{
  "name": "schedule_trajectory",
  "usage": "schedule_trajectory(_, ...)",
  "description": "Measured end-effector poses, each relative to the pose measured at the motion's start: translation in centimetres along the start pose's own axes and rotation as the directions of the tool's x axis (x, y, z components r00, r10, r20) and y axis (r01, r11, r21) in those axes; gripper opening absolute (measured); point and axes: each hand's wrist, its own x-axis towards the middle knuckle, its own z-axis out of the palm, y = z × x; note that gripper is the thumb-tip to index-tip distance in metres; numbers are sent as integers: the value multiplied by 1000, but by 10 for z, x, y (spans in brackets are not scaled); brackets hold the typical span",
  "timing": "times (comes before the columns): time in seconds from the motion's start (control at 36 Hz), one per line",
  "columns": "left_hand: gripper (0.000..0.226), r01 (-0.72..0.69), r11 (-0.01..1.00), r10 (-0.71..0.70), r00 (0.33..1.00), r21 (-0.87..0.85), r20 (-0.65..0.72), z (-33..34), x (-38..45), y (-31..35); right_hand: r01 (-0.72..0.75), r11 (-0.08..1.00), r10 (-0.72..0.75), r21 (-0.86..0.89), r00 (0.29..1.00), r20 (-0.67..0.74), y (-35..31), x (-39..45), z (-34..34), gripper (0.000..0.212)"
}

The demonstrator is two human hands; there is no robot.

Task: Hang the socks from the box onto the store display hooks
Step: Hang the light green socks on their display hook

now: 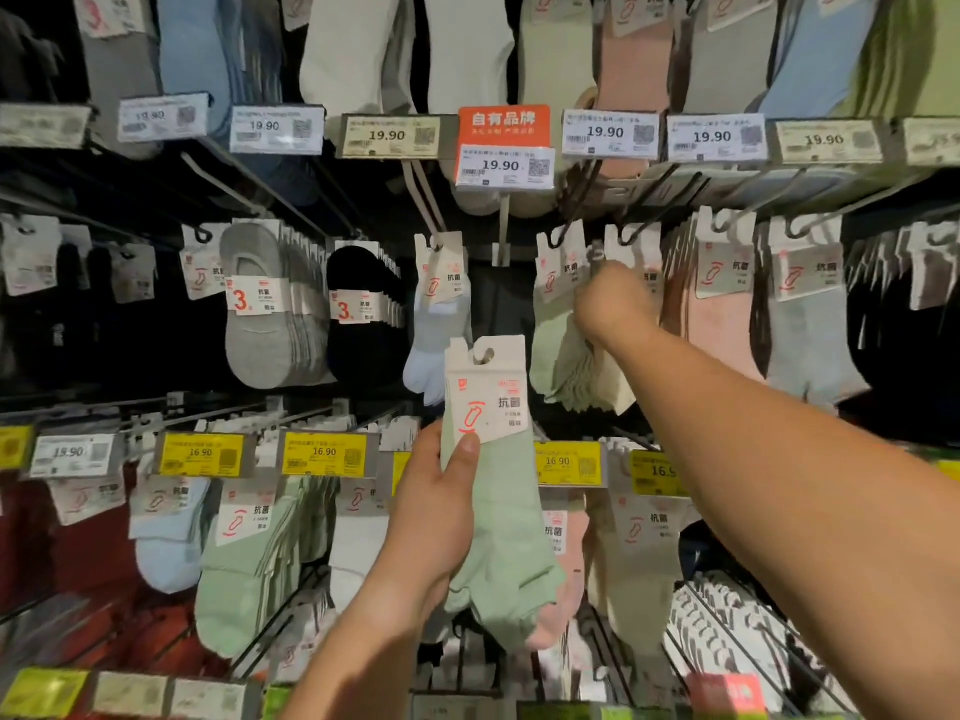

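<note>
Head view: left hand [441, 517] gripped a pale green sock pair with white card header [493, 459], thumb on the card, hook hole kept up, ready for hanging. It sat below the orange brand sign [504, 126]. Right hand [613, 304], arm stretched up, below-right of the sign, was clenched at the light green hanging socks [571, 356], probably steadying them; what it gripped couldn't be told.

Rows of hanging sock packs fill the frame, with a strip of price tags [387, 136] running across the upper part. At centre, the left hand [434, 517] holds a sock pack [493, 459] before the lower row. Up and right of it, the right hand [613, 304] reaches among packs on a display hook [631, 233].
</note>
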Motion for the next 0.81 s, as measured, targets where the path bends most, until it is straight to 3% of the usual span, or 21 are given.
schedule_trajectory(0.08,18,2,1000,-2,1000,-32,1,2,3,2,189,972,-169,139,975,-143,9,-44,-16,20)
schedule_trajectory(0.14,16,7,999,-8,1000,-52,-2,2,6,4,244,923,-214,297,968,-129,20,-85,-20,13)
schedule_trajectory(0.28,19,-30,998,32,999,-63,32,6,11,8,96,836,-187,540,976,116,35,-172,12,39)
schedule_trajectory(0.44,25,67,984,-39,985,-164,167,8,12,12,-48,706,-109,706,979,175,41,-168,36,38)
schedule_trajectory(0.56,30,147,951,-92,974,-273,207,5,16,15,-74,631,-110,772,977,183,49,-162,37,50)
schedule_trajectory(0.72,24,69,982,-51,993,-174,105,10,20,10,-167,443,-47,881,977,209,44,-163,36,17)
schedule_trajectory(0.81,21,44,989,-33,996,-140,80,11,22,10,-159,468,-75,869,973,218,46,-160,35,9)
